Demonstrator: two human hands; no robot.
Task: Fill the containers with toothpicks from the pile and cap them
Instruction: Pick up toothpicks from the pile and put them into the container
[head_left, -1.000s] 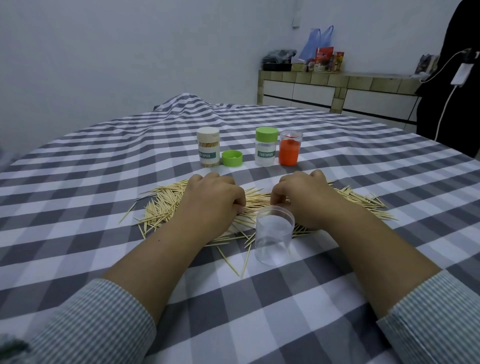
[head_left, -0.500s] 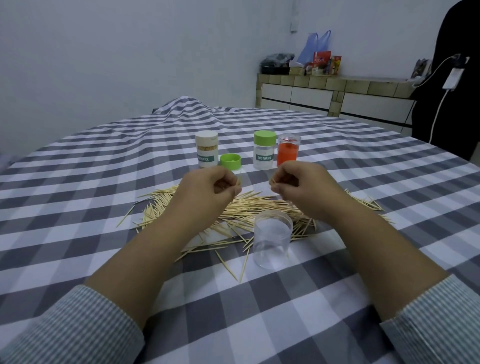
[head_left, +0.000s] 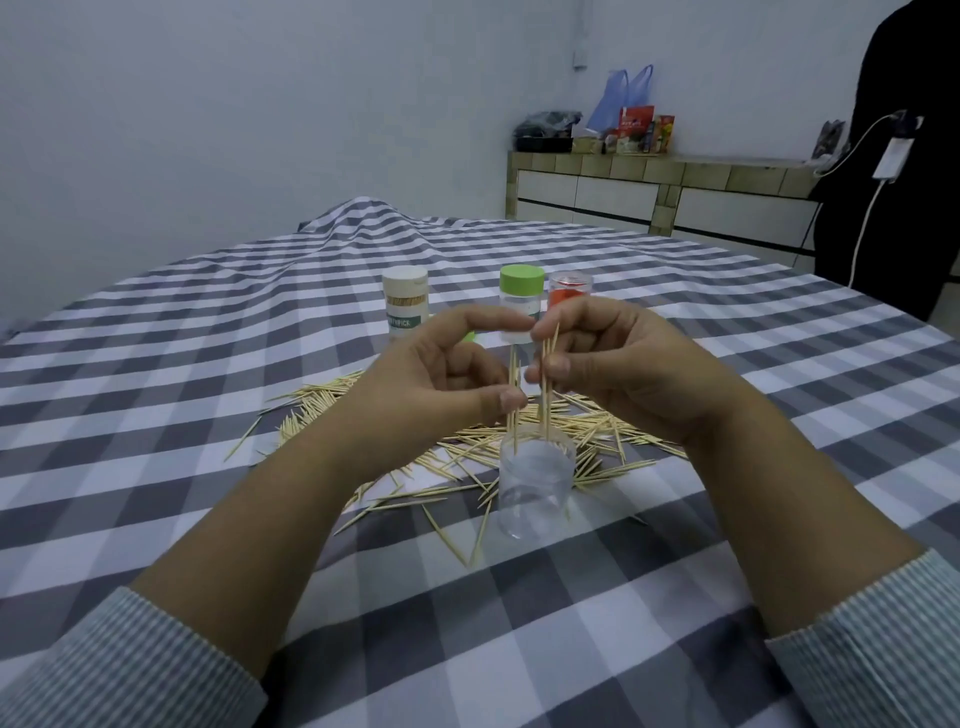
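- Both hands hang close together over the clear container (head_left: 536, 483): the left hand (head_left: 441, 384) pinches a few toothpicks (head_left: 514, 400) upright between thumb and fingers, and the right hand (head_left: 618, 374) pinches another small bunch (head_left: 546, 384) the same way.
- Lower tips of both bunches point down at the mouth of the clear container, which stands open just below the hands; it looks empty so far, though its clear wall makes that hard to judge.
- Under and beyond the hands, the toothpick pile (head_left: 467, 441) spreads across the checked tablecloth (head_left: 208, 364), with strays lying against the container's base.
- Past the fingertips stand three more containers: a white-capped one (head_left: 405, 301) already holding toothpicks, a green-capped one (head_left: 521, 291), and an orange one (head_left: 570, 291). A sliver of green, likely a loose cap, peeps out behind the left hand.
- Risks, as I judge them: the two bunches come at one narrow mouth together, so tips may catch the rim and spill outside.
- A light, empty container could tip if a knuckle or a slanted toothpick nudges its wall, since neither hand steadies it.
- Letting go from too high could leave toothpicks lying crosswise and block later handfuls or the cap.
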